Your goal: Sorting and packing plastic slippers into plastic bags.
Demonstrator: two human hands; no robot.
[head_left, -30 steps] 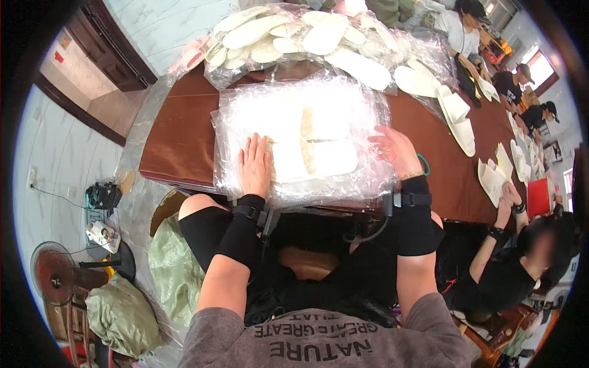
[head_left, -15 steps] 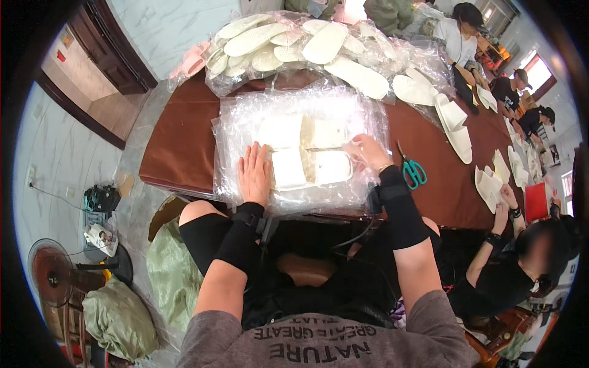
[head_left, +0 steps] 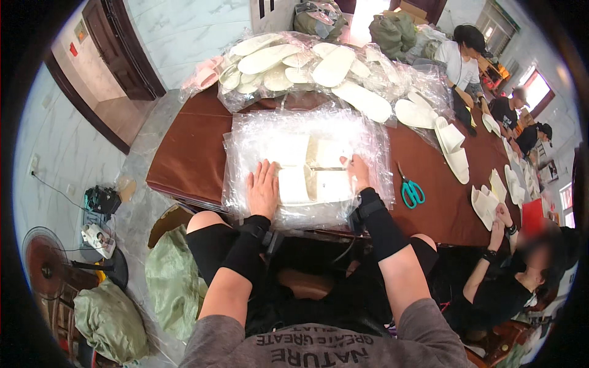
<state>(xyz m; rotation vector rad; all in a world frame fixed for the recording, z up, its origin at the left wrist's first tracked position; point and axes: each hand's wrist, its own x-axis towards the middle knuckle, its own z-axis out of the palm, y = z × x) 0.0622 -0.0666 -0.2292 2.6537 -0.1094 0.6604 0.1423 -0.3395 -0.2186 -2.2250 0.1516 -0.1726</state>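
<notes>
A pair of cream slippers (head_left: 296, 187) lies side by side on a stack of clear plastic bags (head_left: 245, 141) at the table's front edge. Clear film seems to cover the pair, though glare blurs its outline. At the slippers' left end, my left hand (head_left: 264, 191) rests flat on the plastic, fingers stretched out. My right hand (head_left: 358, 174) touches their right end, thumb apart from the bent fingers; no firm grip shows. Teal-handled scissors (head_left: 411, 192) lie on the table to its right.
Many bagged cream slippers (head_left: 334, 64) are heaped behind the stack on the brown-covered table (head_left: 184, 147). More loose slippers (head_left: 451, 150) lie along the right side. A co-worker (head_left: 509, 276) handles a slipper at the right. Green sacks (head_left: 175, 282) and a fan (head_left: 46, 267) stand left.
My right hand has come down and inward from the lifted plastic film onto the slippers' right end. The left hand stays flat beside the slippers. The whole view has shifted slightly.
</notes>
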